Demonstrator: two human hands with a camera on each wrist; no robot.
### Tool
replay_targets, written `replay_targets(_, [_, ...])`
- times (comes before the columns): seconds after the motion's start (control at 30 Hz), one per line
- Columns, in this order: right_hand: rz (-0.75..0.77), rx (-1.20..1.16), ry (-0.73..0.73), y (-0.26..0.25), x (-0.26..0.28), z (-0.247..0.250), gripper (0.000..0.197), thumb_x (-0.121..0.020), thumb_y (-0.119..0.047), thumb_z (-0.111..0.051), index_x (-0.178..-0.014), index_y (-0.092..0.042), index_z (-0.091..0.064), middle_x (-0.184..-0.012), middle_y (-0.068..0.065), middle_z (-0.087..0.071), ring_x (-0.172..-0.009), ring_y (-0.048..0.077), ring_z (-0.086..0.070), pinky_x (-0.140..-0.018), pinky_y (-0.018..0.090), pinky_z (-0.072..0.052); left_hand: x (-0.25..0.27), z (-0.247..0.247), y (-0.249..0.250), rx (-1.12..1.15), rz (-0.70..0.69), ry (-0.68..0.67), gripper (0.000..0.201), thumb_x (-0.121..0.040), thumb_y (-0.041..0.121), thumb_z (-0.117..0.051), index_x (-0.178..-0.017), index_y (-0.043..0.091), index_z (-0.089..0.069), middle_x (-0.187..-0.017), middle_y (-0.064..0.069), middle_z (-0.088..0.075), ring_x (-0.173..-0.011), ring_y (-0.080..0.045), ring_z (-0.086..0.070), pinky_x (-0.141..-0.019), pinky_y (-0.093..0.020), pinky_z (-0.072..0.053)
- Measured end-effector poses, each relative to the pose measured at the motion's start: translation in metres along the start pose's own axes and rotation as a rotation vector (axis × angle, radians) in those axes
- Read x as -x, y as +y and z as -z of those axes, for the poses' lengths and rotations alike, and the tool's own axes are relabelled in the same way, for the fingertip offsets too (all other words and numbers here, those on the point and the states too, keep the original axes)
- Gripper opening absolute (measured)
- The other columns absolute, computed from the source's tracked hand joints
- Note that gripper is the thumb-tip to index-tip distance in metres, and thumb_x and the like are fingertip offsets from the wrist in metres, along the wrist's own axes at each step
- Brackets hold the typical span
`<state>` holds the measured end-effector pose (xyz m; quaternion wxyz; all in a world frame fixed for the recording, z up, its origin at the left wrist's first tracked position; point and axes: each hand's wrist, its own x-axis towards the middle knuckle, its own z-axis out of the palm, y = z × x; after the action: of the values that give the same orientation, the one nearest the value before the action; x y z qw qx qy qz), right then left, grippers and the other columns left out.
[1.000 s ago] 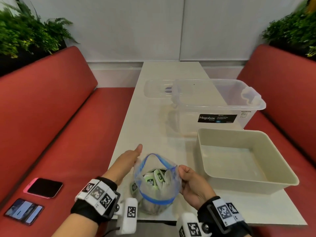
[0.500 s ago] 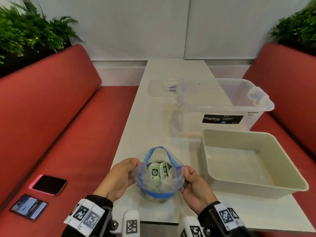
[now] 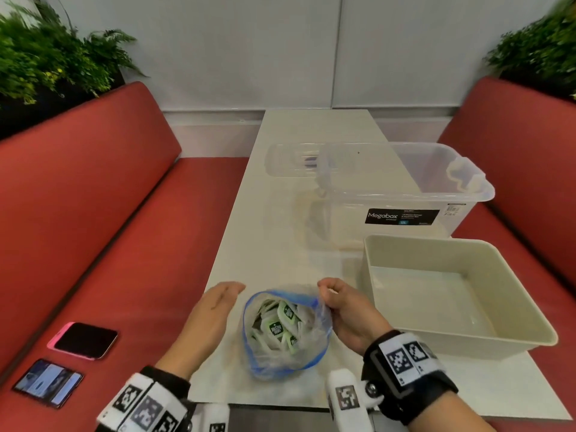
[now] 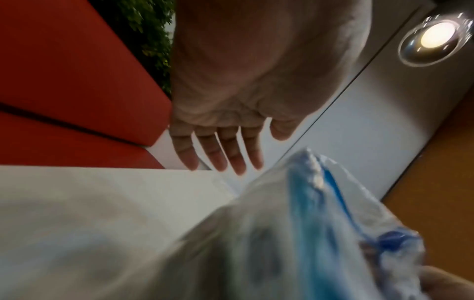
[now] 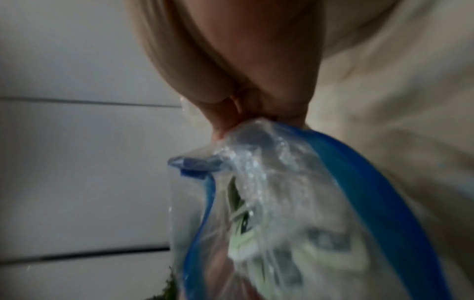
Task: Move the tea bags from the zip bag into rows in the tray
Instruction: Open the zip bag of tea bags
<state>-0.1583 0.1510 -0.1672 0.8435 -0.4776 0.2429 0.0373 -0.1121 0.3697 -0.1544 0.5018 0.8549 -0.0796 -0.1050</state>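
We pinch the right side of the clear plastic zip bag with the blue seal strip (image 3: 285, 330) in our right hand (image 3: 350, 313), thumb and fingers (image 5: 223, 113) pressed together on the crumpled film just at the rim. We judge that this grip is there to keep the mouth pulled wide and facing up, so the opening stays a round hoop rather than collapsing. The bag stands on the near part of the white counter (image 3: 280, 232), right in front of us, and inside it lie the white and green tea bags (image 3: 277, 325), heaped loosely.

Our left hand (image 3: 215, 313) hovers just left of the bag, holding nothing, its fingers (image 4: 218, 154) straight and slightly spread. It seems poised to reach into the mouth that the right hand props open.

The beige rectangular plastic tray (image 3: 542, 336) sits to the right of the bag, near the edge of the counter and within easy reach; no tea bags show in it, so the rows are not yet begun. Behind it, farther off, stands a clear plastic storage box with a black label (image 3: 402, 194).
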Motion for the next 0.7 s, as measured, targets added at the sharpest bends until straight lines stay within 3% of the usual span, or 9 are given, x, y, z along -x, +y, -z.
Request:
replay_targets(0.07, [0.007,0.147,-0.066,-0.011,-0.001,-0.01,0.021,-0.095,0.002,-0.045,-0.08,-0.011,-0.052,-0.065,0.004,-0.055,-0.056,0.013,-0.052,-0.052,0.02,-0.047,-0.011,-0.003,0.017,-0.043,-0.105,-0.19,0.029,-0.1,0.027,-0.035,-0.103,0.026,-0.064,-0.107,0.012,-0.063,-0.101,-0.003,-0.056,-0.085,-0.022,-0.042])
replay_targets(0.13, [0.023,0.283,-0.104,-0.019,-0.001,-0.02,0.022,-0.094,0.003,-0.046,-0.08,-0.012,-0.052,-0.058,0.002,-0.055,-0.046,0.009,-0.051,-0.044,0.018,-0.043,-0.019,-0.011,0.03,-0.129,-0.119,-0.412,0.026,-0.098,0.032,-0.042,-0.095,0.019,-0.065,-0.092,0.011,-0.065,-0.082,-0.007,-0.058,-0.075,-0.022,-0.044])
replay_targets(0.23, [0.098,0.461,-0.096,-0.026,-0.003,-0.029,0.019,-0.092,0.001,-0.051,-0.079,-0.013,-0.052,-0.051,-0.001,-0.05,-0.036,0.003,-0.043,-0.038,0.015,-0.036,-0.025,-0.022,0.031,0.049,0.062,-0.62,0.02,-0.096,0.026,-0.048,-0.082,0.015,-0.056,-0.07,0.007,-0.056,-0.062,-0.006,-0.05,-0.061,-0.019,-0.041])
replay_targets(0.33, [0.165,0.68,-0.018,-0.028,-0.003,-0.027,0.005,-0.091,-0.02,-0.059,-0.09,-0.016,-0.055,-0.082,0.003,-0.061,-0.061,0.004,-0.053,-0.056,0.016,-0.04,-0.021,-0.029,0.015,0.515,0.297,-0.566,0.021,-0.093,0.025,-0.048,-0.087,0.009,-0.06,-0.087,-0.009,-0.064,-0.078,-0.018,-0.06,-0.076,-0.032,-0.049])
replay_targets(0.4, [0.164,0.827,0.059,-0.025,0.004,-0.018,0.036,-0.085,-0.041,-0.064,-0.108,-0.016,-0.054,-0.107,0.001,-0.059,-0.09,0.01,-0.056,-0.075,0.022,-0.041,-0.014,-0.03,0.005,0.788,0.398,-0.506,0.031,-0.097,0.022,-0.041,-0.102,0.001,-0.064,-0.106,-0.019,-0.067,-0.091,-0.028,-0.065,-0.083,-0.039,-0.053])
replay_targets(0.47, [0.139,0.957,0.084,-0.018,0.017,-0.011,0.059,-0.074,-0.051,-0.071,-0.116,-0.016,-0.05,-0.115,-0.002,-0.053,-0.104,0.014,-0.053,-0.082,0.024,-0.04,-0.004,-0.032,-0.002,0.94,0.43,-0.463,0.036,-0.098,0.022,-0.036,-0.113,0.0,-0.061,-0.112,-0.021,-0.066,-0.095,-0.03,-0.067,-0.079,-0.04,-0.055])
replay_targets(0.53, [0.144,1.132,0.086,-0.006,0.029,-0.009,0.059,-0.071,-0.05,-0.074,-0.115,-0.019,-0.052,-0.112,-0.005,-0.055,-0.102,0.012,-0.054,-0.078,0.022,-0.04,0.006,-0.036,-0.01,1.056,0.451,-0.424,0.04,-0.099,0.023,-0.034,-0.119,-0.001,-0.058,-0.117,-0.022,-0.064,-0.1,-0.032,-0.066,-0.078,-0.039,-0.057])
replay_targets(0.6, [0.223,1.268,0.132,0.004,0.032,-0.009,0.036,-0.081,-0.041,-0.066,-0.11,-0.02,-0.059,-0.105,-0.005,-0.063,-0.096,0.011,-0.058,-0.073,0.022,-0.041,0.015,-0.04,-0.017,1.133,0.472,-0.406,0.042,-0.098,0.024,-0.033,-0.123,-0.002,-0.055,-0.123,-0.023,-0.06,-0.109,-0.034,-0.061,-0.085,-0.041,-0.056])
replay_targets(0.7, [0.324,1.296,0.159,0.003,0.026,-0.006,0.021,-0.095,-0.032,-0.051,-0.093,-0.019,-0.068,-0.084,-0.003,-0.067,-0.077,0.01,-0.058,-0.064,0.021,-0.036,0.02,-0.037,-0.023,0.948,0.476,-0.359,0.044,-0.099,0.031,-0.033,-0.123,0.001,-0.056,-0.116,-0.017,-0.065,-0.106,-0.032,-0.062,-0.088,-0.042,-0.052])
